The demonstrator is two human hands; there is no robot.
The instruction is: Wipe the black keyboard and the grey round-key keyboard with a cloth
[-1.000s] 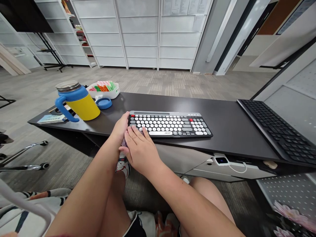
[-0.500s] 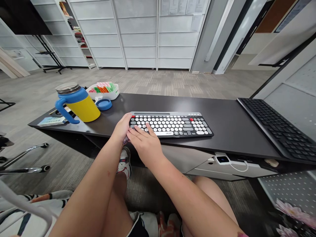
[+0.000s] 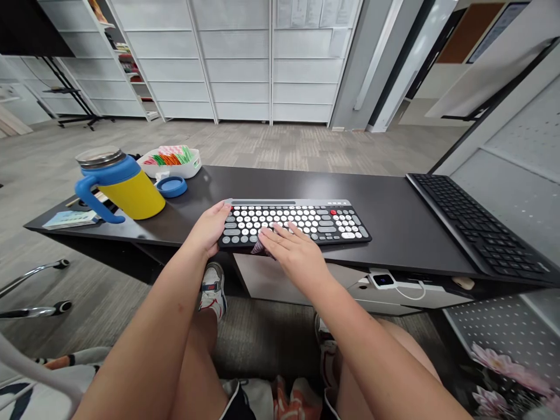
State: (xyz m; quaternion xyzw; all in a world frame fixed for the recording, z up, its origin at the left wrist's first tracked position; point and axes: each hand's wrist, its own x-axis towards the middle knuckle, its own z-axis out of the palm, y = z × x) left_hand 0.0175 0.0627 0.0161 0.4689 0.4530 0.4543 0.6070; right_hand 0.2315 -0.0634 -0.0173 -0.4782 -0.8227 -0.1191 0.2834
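A black and grey keyboard (image 3: 326,221) with round white, grey and red keys lies near the front edge of the dark desk. My left hand (image 3: 210,226) grips its left end, thumb on the upper corner. My right hand (image 3: 294,251) presses on the lower middle keys, fingers together and stretched forward. From under its fingers pokes a small purplish, patterned piece of cloth (image 3: 258,247); most of it is hidden beneath the hand.
Left on the desk (image 3: 385,204) stand a yellow and blue mug (image 3: 135,195), a blue lid (image 3: 171,186) and a white basket (image 3: 192,168) of colourful packets. A second black keyboard (image 3: 485,227) lies at the right. Below the edge sits a white charger (image 3: 383,280) with a cable.
My right hand has slid rightward along the keyboard with the cloth, away from my left hand. The left hand still holds the left end. The view has shifted slightly.
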